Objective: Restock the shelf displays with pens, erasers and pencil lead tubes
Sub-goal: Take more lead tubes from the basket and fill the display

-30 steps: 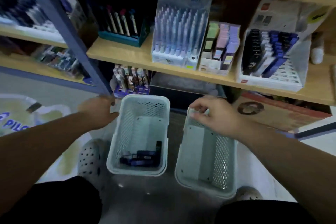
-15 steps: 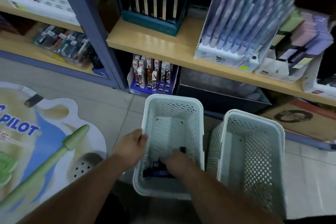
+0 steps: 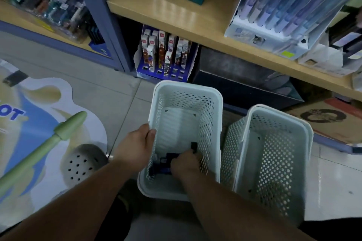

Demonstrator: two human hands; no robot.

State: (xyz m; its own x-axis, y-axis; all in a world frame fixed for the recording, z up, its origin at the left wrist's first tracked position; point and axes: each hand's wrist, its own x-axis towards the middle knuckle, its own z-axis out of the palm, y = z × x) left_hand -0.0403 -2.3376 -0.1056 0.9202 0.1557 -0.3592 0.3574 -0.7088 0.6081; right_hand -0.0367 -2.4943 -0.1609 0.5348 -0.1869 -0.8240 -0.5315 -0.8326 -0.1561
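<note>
Two pale green perforated baskets stand on the floor before the shelves. My left hand (image 3: 137,146) grips the left rim of the left basket (image 3: 215,115). My right hand (image 3: 184,164) is down inside that basket, fingers closed over a small heap of dark blue and black tubes (image 3: 162,164) at its near end; one black tube (image 3: 194,146) sticks up beside my fingers. The right basket (image 3: 305,139) holds nothing I can make out. On the wooden shelf (image 3: 176,17) above stands a white display of lilac pens (image 3: 284,10).
A blue display of boxed pens (image 3: 164,55) sits under the shelf behind the left basket, with a dark box (image 3: 244,76) and cardboard (image 3: 333,121) to its right. A blue shelf post (image 3: 100,17) rises at left. A printed floor cut-out (image 3: 35,127) and a grey perforated shoe (image 3: 82,162) lie at left.
My right hand left the right basket's rim and went down into the left basket onto the dark tubes. My left hand took the left basket's rim. My view came closer and lower.
</note>
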